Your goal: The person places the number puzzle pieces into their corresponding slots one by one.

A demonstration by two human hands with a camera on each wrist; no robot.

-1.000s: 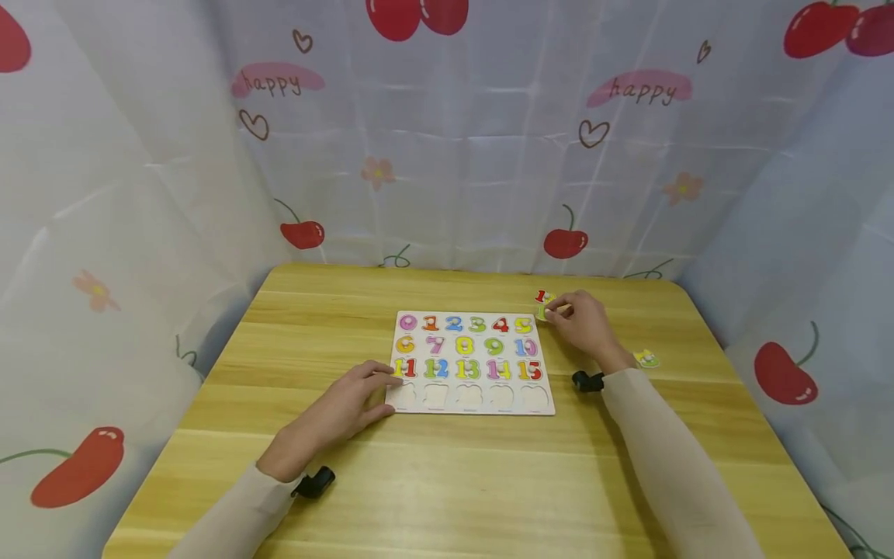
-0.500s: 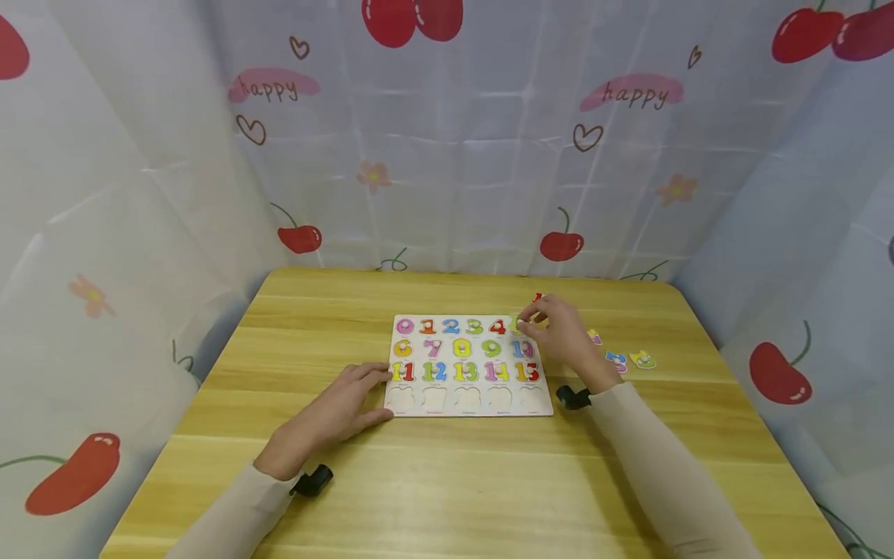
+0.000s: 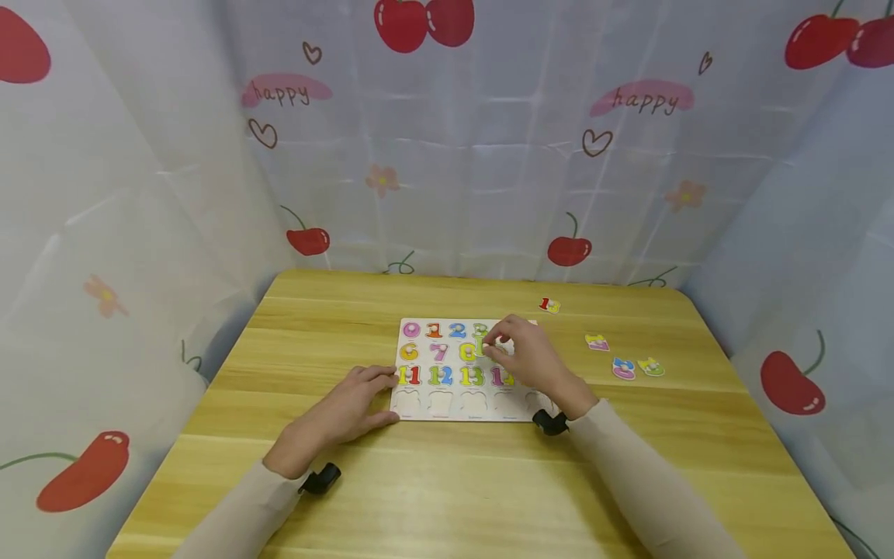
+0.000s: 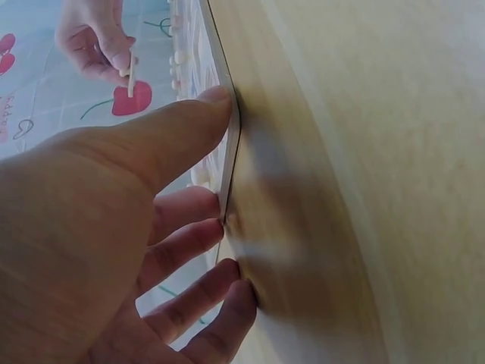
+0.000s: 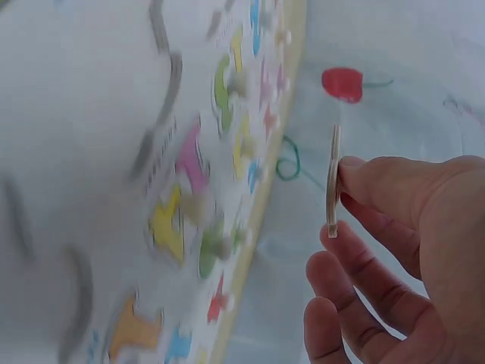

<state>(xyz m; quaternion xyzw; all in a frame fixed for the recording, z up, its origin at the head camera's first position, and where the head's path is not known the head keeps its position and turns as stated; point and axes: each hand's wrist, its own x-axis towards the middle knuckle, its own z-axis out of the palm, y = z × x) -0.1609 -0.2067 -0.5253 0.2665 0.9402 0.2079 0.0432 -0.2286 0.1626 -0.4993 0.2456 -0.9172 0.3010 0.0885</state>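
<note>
A white number puzzle board lies on the table, with colourful numbers in its upper three rows and bare recesses in its front row. My left hand rests at the board's left edge, its thumb by the near corner and its fingertips along the side. Above the board, my right hand pinches a number puzzle piece between thumb and fingers. The right wrist view shows that piece edge-on, apart from the board; its digits cannot be read there. The right hand hides part of the board's right side.
Loose number pieces lie right of the board: a red-and-yellow piece at the back, a yellow-and-purple piece, a blue-and-purple piece and a yellow-and-green piece. A printed curtain stands behind the wooden table.
My right hand has taken the green-looking piece from the table behind the board's right corner and carried it left over the board. The left hand stays at the board's edge.
</note>
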